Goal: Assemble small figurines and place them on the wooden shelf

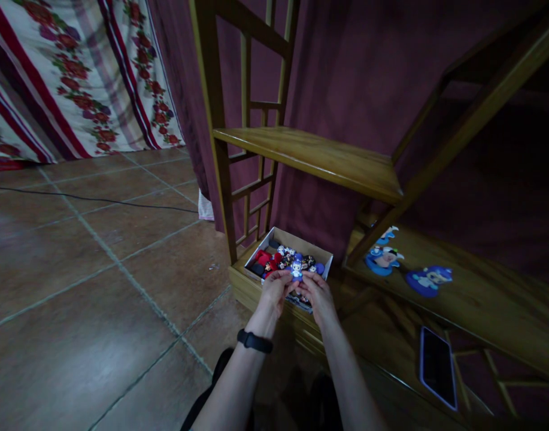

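Between the fingertips of my left hand [275,291] and my right hand [317,292] is a small figurine [296,267] with a blue-purple top and a pale body. Both hands are closed on its lower sides, holding it upright over the near part of an open cardboard box [320,245]. Inside the box lie several small figurines, among them red ones [267,260] at the left and dark ones at the middle. My hands cover the box's near side. A black band [255,341] is around my left wrist.
The box stands on the low board of a wooden shelf unit [310,158]. To the right, a blue figurine [429,280] and other blue-and-white figurines [384,258] rest on a board, with a dark-screened phone or tablet [438,366] nearer. A black cable [121,202] crosses the tiled floor [90,287].
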`<state>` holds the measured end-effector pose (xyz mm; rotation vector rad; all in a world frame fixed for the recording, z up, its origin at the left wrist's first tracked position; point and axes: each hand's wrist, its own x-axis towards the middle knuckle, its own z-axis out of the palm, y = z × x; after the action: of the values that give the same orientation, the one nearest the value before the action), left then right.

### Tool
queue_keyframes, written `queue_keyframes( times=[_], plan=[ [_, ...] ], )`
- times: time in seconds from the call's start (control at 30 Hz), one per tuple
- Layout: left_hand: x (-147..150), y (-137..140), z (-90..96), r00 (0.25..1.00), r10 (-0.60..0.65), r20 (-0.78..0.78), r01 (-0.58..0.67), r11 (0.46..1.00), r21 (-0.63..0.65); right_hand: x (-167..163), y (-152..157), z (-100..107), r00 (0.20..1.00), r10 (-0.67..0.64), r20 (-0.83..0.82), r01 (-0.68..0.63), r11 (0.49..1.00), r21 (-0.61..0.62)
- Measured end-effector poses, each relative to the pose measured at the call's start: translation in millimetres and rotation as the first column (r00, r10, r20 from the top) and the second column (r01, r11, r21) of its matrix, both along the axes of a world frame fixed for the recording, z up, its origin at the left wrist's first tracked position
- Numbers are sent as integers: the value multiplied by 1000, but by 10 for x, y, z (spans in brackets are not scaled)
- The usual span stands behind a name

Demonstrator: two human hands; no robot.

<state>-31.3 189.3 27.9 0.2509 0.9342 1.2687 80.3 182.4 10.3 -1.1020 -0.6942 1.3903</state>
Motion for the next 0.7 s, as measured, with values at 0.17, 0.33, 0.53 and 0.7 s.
queue_keyframes(
  times=[0.17, 0.33, 0.53, 0.7],
  plan=[
    [17, -14, -7, 1000, -14, -21, 15, 999, 44, 4, 14, -19, 1000, -20, 20, 20, 1000, 1],
    [11, -20, -35, 999, -2, -47, 5, 998, 58, -5, 20, -40, 999, -16, 30, 16, 1000, 10],
    [8, -9, -67, 996, -5, -92, 12, 997, 76, -17, 23, -56, 999, -7, 35, 6, 1000, 16],
    [27, 8, -119, 988, 33, -149, -20, 996, 87, -41, 12, -22, 1000, -10, 17, 10, 1000, 11]
  ],
)
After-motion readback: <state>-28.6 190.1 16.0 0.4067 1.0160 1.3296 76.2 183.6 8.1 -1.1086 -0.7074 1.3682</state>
